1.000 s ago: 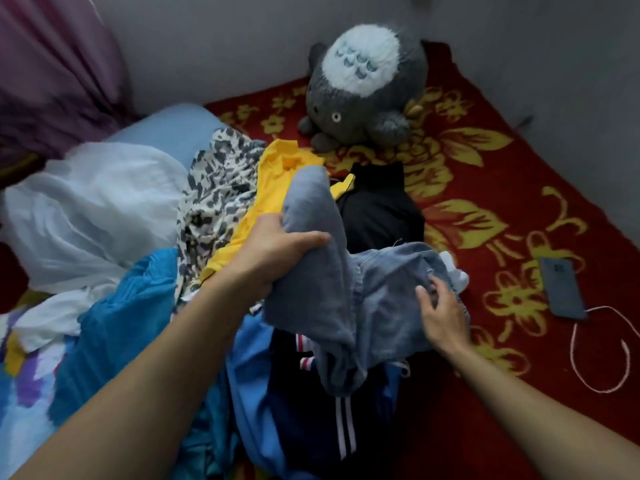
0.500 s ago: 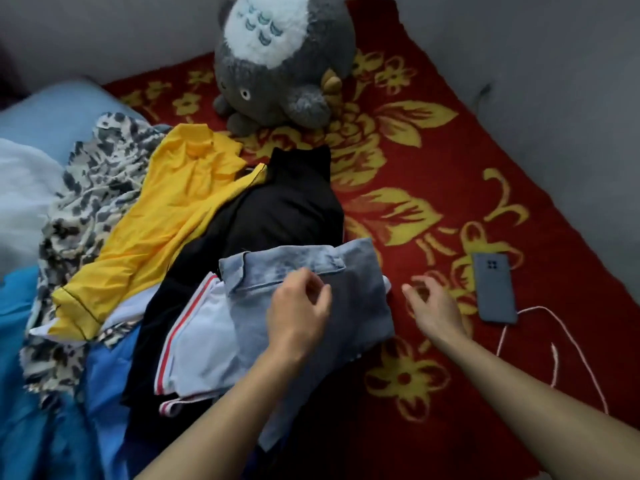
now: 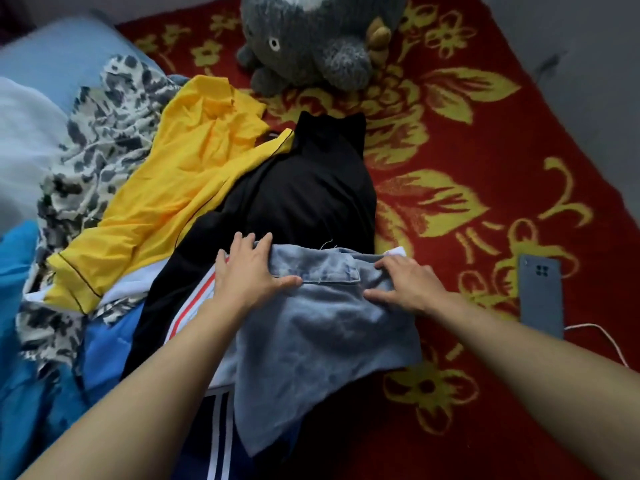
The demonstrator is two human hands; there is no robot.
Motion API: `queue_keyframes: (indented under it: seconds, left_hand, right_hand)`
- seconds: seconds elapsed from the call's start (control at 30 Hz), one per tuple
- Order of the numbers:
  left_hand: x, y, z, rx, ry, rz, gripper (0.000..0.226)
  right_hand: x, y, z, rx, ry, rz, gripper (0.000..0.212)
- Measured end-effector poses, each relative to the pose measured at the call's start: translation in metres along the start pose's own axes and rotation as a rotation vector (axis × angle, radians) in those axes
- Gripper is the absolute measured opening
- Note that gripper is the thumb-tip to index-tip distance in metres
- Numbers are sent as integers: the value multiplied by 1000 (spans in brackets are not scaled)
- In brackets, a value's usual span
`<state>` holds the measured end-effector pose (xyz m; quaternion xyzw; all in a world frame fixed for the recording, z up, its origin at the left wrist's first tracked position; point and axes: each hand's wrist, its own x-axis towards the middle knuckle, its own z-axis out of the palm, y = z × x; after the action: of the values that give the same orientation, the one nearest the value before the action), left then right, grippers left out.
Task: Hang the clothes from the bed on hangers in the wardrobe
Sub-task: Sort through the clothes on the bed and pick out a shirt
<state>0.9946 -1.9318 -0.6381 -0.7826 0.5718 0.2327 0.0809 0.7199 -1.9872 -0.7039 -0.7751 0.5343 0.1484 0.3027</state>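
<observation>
A pale blue denim garment (image 3: 322, 327) lies spread on top of the clothes pile on the bed. My left hand (image 3: 249, 271) grips the left end of its waistband, fingers over the top edge and thumb on the cloth. At the right end, my right hand (image 3: 405, 282) pinches the same waistband. Under the denim lie a black garment (image 3: 304, 188) and a white piece with red stripes (image 3: 194, 299). A yellow shirt (image 3: 183, 188) and a spotted grey-and-white garment (image 3: 100, 133) sit to the left. No hanger or wardrobe is in view.
A grey plush toy (image 3: 311, 39) sits at the head of the red flowered blanket (image 3: 485, 150). A grey phone (image 3: 540, 292) with a white cable (image 3: 606, 337) lies to the right. Blue clothes (image 3: 34, 375) and a blue pillow (image 3: 59, 57) fill the left. A grey wall borders the right.
The denim, bunched and lifted in my left hand a second ago, now lies flat. My right hand moved off the blanket onto the waistband. The view dropped closer to the pile.
</observation>
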Motion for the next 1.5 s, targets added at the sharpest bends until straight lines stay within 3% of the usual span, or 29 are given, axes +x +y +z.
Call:
queue_keyframes:
  seconds: [0.13, 0.23, 0.3, 0.4, 0.47, 0.6, 0.7, 0.83, 0.97, 1.07, 1.17, 1.27, 1.3, 1.4, 1.5]
  left_hand:
    - [17, 7, -34, 105, -221, 9, 112]
    - [15, 18, -38, 198, -288, 19, 93]
    - [1, 23, -31, 246, -276, 55, 73]
    - [-35, 17, -16, 320, -151, 133, 53]
    - [-66, 9, -10, 379, -103, 164, 44]
    - [-134, -8, -12, 322, -99, 183, 35]
    - [-194, -24, -23, 179, 36, 212, 25]
    - [-276, -52, -40, 305, 179, 323, 29]
    - [-364, -95, -66, 459, 395, 387, 7]
    - [-444, -142, -86, 508, 488, 252, 15]
    - [-539, -191, -96, 426, 497, -6, 24]
    - [-643, -226, -86, 276, 439, -278, 49]
    - [-679, -235, -78, 232, 404, -371, 50]
    - [-784, -260, -39, 208, 315, -632, 51]
    - [-885, -274, 17, 205, 343, -773, 57]
  right_hand:
    - [35, -14, -33, -76, -144, -161, 124]
    - [42, -25, -26, -106, -264, -124, 132]
    - [23, -23, -15, -162, -165, -106, 114]
    - [-25, -18, 3, -219, 157, -130, 52]
    - [-57, -19, 10, -179, 266, -173, 31]
    - [-98, -34, 6, -271, 282, -439, 38]
    - [-125, -63, -15, -267, 280, -586, 34]
    - [-159, -121, -40, -400, 243, -830, 29]
    - [-193, -200, -43, -509, 164, -1081, 38]
    - [-243, -277, -32, -438, 55, -1127, 45]
    - [-298, -357, -11, -367, 46, -1090, 51]
    - [-359, -434, 21, -428, 87, -1183, 88]
    - [-383, -458, 35, -472, 86, -1222, 86]
    - [-461, -518, 87, -659, 168, -1356, 47]
    - [-539, -558, 150, -714, 165, -1483, 39]
